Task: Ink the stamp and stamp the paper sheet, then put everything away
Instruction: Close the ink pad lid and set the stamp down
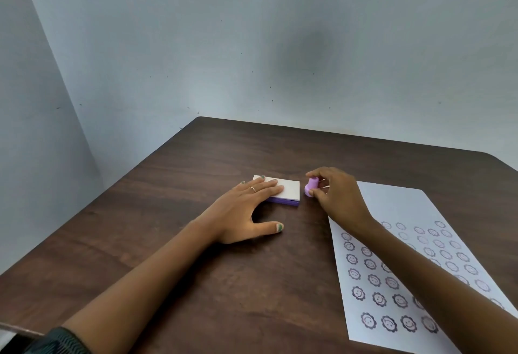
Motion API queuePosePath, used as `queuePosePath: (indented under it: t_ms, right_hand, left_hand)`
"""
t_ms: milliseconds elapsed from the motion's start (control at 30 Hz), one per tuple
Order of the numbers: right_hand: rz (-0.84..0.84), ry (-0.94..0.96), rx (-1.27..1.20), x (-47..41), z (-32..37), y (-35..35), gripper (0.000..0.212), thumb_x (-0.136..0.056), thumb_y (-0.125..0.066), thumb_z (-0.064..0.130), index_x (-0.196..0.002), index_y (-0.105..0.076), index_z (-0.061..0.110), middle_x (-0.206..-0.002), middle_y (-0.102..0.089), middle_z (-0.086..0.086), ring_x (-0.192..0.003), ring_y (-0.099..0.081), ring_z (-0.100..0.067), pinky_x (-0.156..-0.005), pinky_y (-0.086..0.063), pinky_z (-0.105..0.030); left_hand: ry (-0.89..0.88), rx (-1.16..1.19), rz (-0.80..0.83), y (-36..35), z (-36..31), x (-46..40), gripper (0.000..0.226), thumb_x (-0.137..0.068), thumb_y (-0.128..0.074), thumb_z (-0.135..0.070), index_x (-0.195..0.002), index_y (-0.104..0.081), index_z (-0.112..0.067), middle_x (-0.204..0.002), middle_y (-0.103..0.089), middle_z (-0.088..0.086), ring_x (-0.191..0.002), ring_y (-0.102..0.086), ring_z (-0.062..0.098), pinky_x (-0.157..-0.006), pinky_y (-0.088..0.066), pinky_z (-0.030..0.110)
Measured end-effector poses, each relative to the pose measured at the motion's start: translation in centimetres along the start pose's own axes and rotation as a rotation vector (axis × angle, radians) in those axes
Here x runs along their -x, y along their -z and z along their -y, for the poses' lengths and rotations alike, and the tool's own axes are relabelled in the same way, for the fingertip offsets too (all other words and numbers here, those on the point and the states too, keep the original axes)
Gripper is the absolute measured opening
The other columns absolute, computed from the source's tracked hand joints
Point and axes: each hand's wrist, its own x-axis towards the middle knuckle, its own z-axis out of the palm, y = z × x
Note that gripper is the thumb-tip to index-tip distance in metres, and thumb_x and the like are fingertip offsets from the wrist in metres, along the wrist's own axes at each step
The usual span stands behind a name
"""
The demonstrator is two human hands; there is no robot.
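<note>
A closed ink pad with a white lid and purple base lies on the dark wooden table. My left hand rests flat with its fingers spread on the pad's lid. Just right of the pad stands a small purple stamp, pinched between the fingers and thumb of my right hand. The stamp's base looks at or just above the tabletop. A white paper sheet lies to the right, covered with several rows of smiling flower prints, partly hidden by my right forearm.
The table's far edge meets a pale blue wall. Its left edge runs diagonally toward the near left corner. The paper sheet reaches the table's near right area.
</note>
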Motion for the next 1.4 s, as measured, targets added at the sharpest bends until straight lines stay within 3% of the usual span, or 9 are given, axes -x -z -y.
queuePosePath:
  t_ms: [200,367,567,733,833,1067,1267,1400]
  right_hand:
    - [0.021,-0.022,-0.004,-0.2,-0.1,-0.1,0.028,-0.082,-0.065,0.011,-0.11,-0.064,0.007,-0.114,-0.066,-0.012,-0.097,-0.06,-0.019,-0.085,-0.045,-0.024]
    - [0.073,-0.025,0.004,-0.5,-0.1,1.6,0.05,-0.084,-0.063,0.027,-0.131,-0.048,0.019,-0.137,-0.051,-0.007,-0.12,-0.05,-0.023,-0.099,-0.04,-0.036]
    - [0.112,-0.086,0.111,0.3,-2.5,4.4,0.037,-0.088,-0.057,0.03,-0.123,-0.054,0.018,-0.136,-0.053,-0.006,-0.122,-0.049,-0.023,-0.1,-0.037,-0.034]
    - [0.329,-0.139,0.351,3.3,-5.6,4.4,0.055,-0.092,-0.036,0.049,-0.14,-0.029,0.023,-0.154,-0.023,-0.001,-0.141,-0.022,-0.023,-0.114,-0.018,-0.043]
    - [0.349,-0.146,0.423,4.1,-6.5,3.8,0.059,-0.092,-0.024,0.053,-0.144,-0.017,0.026,-0.157,-0.012,-0.001,-0.144,-0.011,-0.022,-0.116,-0.008,-0.044]
    - [0.331,-0.146,0.438,4.2,-6.4,3.4,0.059,-0.092,-0.023,0.054,-0.144,-0.016,0.027,-0.157,-0.011,0.0,-0.144,-0.009,-0.022,-0.116,-0.005,-0.044]
    - [0.325,-0.148,0.442,4.2,-6.1,3.4,0.059,-0.092,-0.024,0.053,-0.144,-0.016,0.026,-0.157,-0.013,-0.001,-0.144,-0.011,-0.023,-0.116,-0.006,-0.045]
    - [0.32,-0.129,0.432,4.3,-6.0,3.6,0.058,-0.093,-0.024,0.051,-0.143,-0.019,0.024,-0.156,-0.016,-0.004,-0.143,-0.013,-0.023,-0.117,-0.008,-0.046]
  left_hand:
    - [-0.002,-0.004,0.008,-0.1,0.2,-0.1,0.076,-0.083,-0.049,-0.064,-0.147,-0.021,-0.034,-0.158,-0.014,-0.012,-0.144,-0.002,0.002,-0.117,-0.004,0.027]
    - [-0.004,-0.022,0.001,0.0,0.2,-0.1,0.076,-0.083,-0.049,-0.063,-0.147,-0.021,-0.033,-0.158,-0.015,-0.01,-0.145,-0.002,0.005,-0.119,-0.002,0.033]
    - [-0.01,-0.028,-0.068,-0.2,0.1,0.0,0.074,-0.084,-0.048,-0.062,-0.147,-0.023,-0.032,-0.157,-0.019,-0.012,-0.145,-0.007,0.005,-0.12,-0.003,0.034]
    - [0.003,-0.074,-0.063,-0.4,0.0,0.0,0.072,-0.085,-0.04,-0.066,-0.147,-0.024,-0.032,-0.157,-0.018,-0.011,-0.145,-0.008,0.006,-0.12,-0.003,0.034]
    - [0.009,-0.063,-0.059,-0.4,-0.1,0.1,0.071,-0.085,-0.041,-0.066,-0.146,-0.026,-0.034,-0.157,-0.019,-0.011,-0.145,-0.008,0.005,-0.118,-0.006,0.029]
    - [0.018,-0.012,-0.042,-0.2,-0.1,0.2,0.07,-0.083,-0.047,-0.065,-0.144,-0.029,-0.036,-0.156,-0.022,-0.014,-0.142,-0.008,-0.001,-0.112,-0.012,0.021]
    - [0.015,-0.041,-0.032,0.1,-0.2,0.2,0.071,-0.083,-0.045,-0.066,-0.145,-0.027,-0.035,-0.157,-0.022,-0.01,-0.145,-0.01,0.005,-0.119,-0.011,0.032]
    - [0.006,-0.074,-0.005,0.3,-0.5,0.1,0.074,-0.083,-0.041,-0.068,-0.146,-0.025,-0.033,-0.157,-0.021,-0.008,-0.145,-0.01,0.007,-0.118,-0.006,0.032]
